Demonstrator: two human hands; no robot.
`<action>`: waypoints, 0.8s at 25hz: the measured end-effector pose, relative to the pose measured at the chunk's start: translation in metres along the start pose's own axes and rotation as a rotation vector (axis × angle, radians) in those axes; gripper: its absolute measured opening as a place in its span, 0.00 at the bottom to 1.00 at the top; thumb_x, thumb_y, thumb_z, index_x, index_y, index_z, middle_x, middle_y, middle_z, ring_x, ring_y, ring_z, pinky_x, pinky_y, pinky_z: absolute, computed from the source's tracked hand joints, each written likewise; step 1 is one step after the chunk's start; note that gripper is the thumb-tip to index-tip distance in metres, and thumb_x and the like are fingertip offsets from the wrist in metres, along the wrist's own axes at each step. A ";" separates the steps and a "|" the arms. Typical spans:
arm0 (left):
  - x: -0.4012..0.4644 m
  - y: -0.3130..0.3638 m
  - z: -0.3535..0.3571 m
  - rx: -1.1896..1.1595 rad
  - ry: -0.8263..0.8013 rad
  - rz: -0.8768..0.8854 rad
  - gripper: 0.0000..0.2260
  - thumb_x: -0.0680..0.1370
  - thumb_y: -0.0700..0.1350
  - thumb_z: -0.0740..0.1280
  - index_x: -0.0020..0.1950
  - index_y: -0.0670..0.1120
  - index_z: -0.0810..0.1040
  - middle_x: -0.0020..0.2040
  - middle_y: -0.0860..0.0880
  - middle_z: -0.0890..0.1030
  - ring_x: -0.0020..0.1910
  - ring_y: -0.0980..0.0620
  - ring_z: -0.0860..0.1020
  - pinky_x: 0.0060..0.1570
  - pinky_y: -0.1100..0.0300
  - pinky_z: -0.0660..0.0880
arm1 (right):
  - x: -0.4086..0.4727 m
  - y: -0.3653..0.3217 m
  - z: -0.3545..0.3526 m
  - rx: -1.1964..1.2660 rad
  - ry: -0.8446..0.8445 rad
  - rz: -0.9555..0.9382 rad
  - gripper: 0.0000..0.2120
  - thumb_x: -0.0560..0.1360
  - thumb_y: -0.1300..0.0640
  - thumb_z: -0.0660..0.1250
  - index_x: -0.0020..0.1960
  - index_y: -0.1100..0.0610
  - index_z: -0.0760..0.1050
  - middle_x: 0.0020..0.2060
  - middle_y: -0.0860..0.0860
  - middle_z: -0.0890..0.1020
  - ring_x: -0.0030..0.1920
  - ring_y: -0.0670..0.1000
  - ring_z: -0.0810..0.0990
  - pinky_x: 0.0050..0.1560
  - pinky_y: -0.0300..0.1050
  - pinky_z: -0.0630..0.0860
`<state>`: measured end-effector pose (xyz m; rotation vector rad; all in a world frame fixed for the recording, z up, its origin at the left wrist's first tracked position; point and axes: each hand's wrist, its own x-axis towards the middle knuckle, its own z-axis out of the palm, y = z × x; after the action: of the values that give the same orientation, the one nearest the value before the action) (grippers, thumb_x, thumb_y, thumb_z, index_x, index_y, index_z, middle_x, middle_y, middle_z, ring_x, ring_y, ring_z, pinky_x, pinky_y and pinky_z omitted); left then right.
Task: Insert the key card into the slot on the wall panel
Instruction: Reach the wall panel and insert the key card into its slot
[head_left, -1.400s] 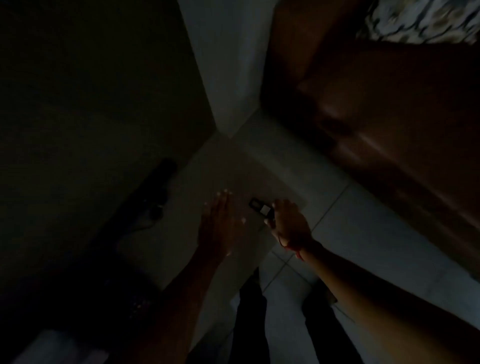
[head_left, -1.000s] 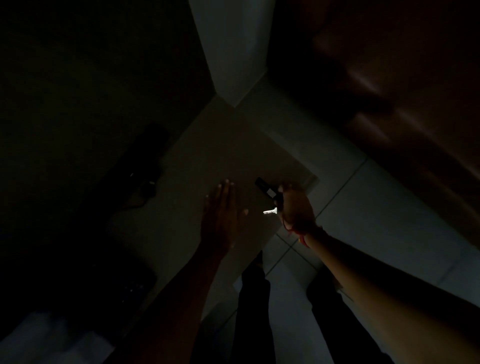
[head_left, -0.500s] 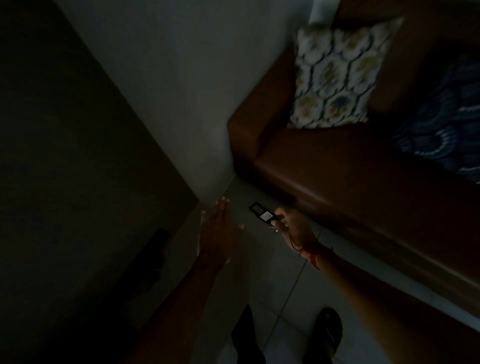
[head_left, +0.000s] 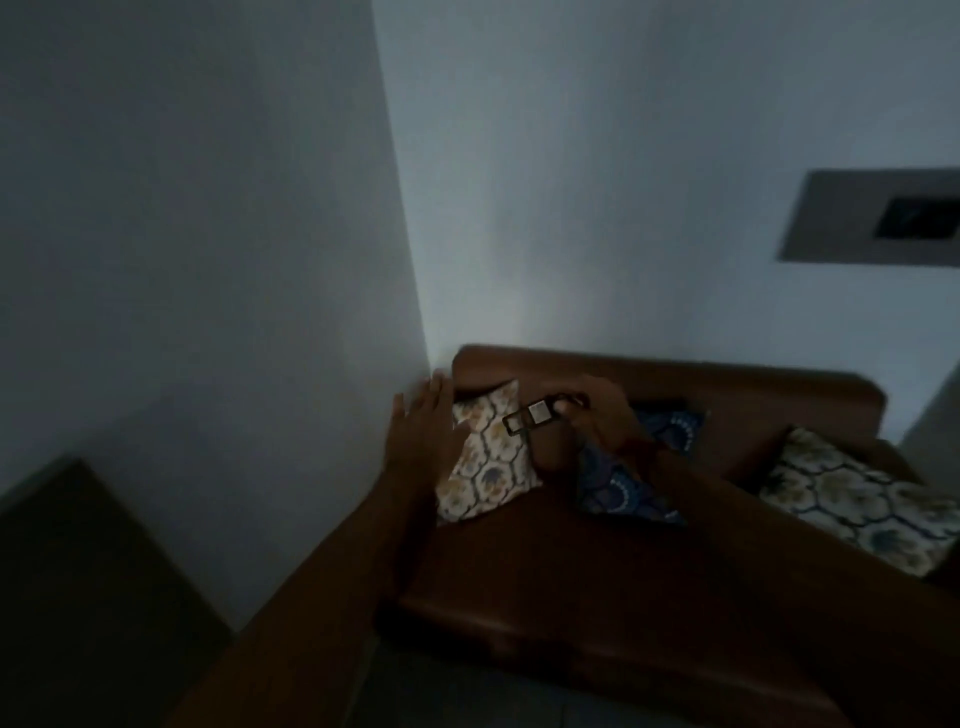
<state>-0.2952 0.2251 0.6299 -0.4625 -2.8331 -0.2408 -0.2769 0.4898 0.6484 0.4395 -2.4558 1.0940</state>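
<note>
The room is dim. My right hand is closed around a small dark key card with a pale label, its free end pointing left. My left hand is held flat beside it with fingers apart, holding nothing, close to the wall corner. A grey wall panel with a dark rectangular recess is mounted high on the right wall, far above and right of both hands. Whether that recess is the slot I cannot tell.
A brown sofa stands against the wall below the hands, with a pale patterned cushion, a blue cushion and another pale cushion. A dark cabinet or door fills the lower left.
The view has swung up from the tiled floor to the wall and sofa, and the wall panel has come into sight. Both hands have risen; the right still holds the key card.
</note>
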 end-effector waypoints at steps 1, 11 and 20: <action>0.017 0.024 -0.017 0.014 0.013 0.044 0.33 0.83 0.59 0.53 0.82 0.42 0.51 0.83 0.43 0.52 0.82 0.45 0.51 0.79 0.41 0.45 | 0.009 -0.002 -0.037 -0.004 0.039 0.051 0.10 0.71 0.61 0.71 0.52 0.55 0.80 0.45 0.56 0.85 0.45 0.51 0.81 0.51 0.42 0.75; 0.153 0.297 -0.091 0.010 0.214 0.342 0.34 0.83 0.63 0.47 0.82 0.42 0.50 0.83 0.43 0.51 0.83 0.47 0.50 0.80 0.42 0.45 | 0.013 0.033 -0.339 -0.103 0.290 0.059 0.05 0.69 0.64 0.74 0.44 0.59 0.81 0.38 0.55 0.84 0.38 0.48 0.80 0.43 0.36 0.75; 0.230 0.513 -0.086 -0.028 0.252 0.568 0.33 0.84 0.62 0.48 0.83 0.43 0.48 0.84 0.44 0.50 0.83 0.47 0.47 0.80 0.42 0.44 | -0.018 0.115 -0.498 -0.355 0.516 0.118 0.07 0.62 0.63 0.79 0.37 0.59 0.82 0.38 0.55 0.81 0.39 0.51 0.78 0.42 0.49 0.79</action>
<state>-0.3163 0.7539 0.8377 -1.1226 -2.3407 -0.2051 -0.1924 0.9430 0.8688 -0.0930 -2.1568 0.6779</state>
